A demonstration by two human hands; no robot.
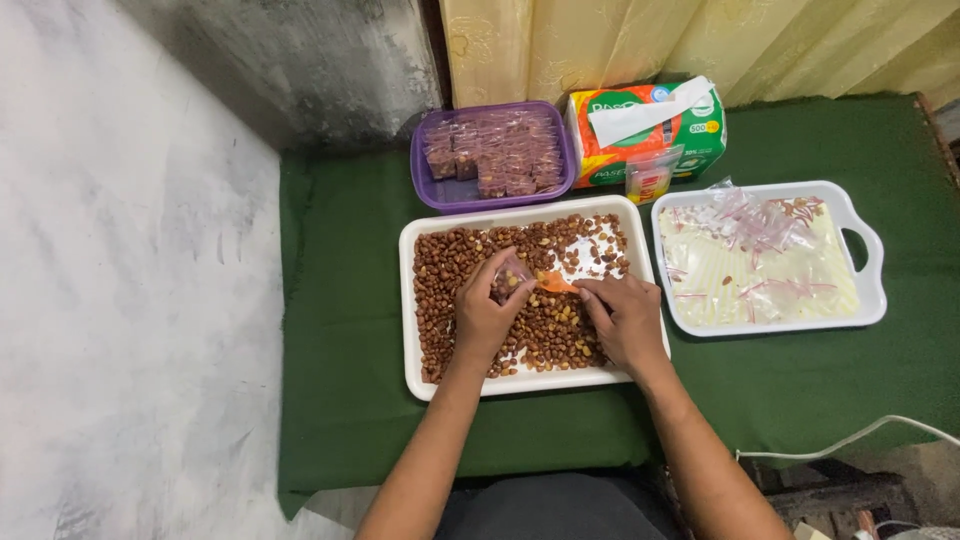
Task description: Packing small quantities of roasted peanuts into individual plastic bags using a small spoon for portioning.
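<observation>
A white rectangular tray (412, 300) full of brown roasted peanuts (445, 270) lies on a green cloth. Over its middle, my left hand (485, 315) holds a small clear plastic bag (510, 278) with a few peanuts in it, its mouth facing right. My right hand (625, 318) grips a small orange scoop (553, 283) whose tip sits at the bag's mouth. Both hands rest just above the peanuts.
A purple tub (428, 190) of filled small bags stands behind the tray. Beside it is a green and orange tissue pack (690, 145). A white handled tray (870, 290) with empty clear bags sits to the right. A white cable (850, 440) runs near the cloth's front right edge.
</observation>
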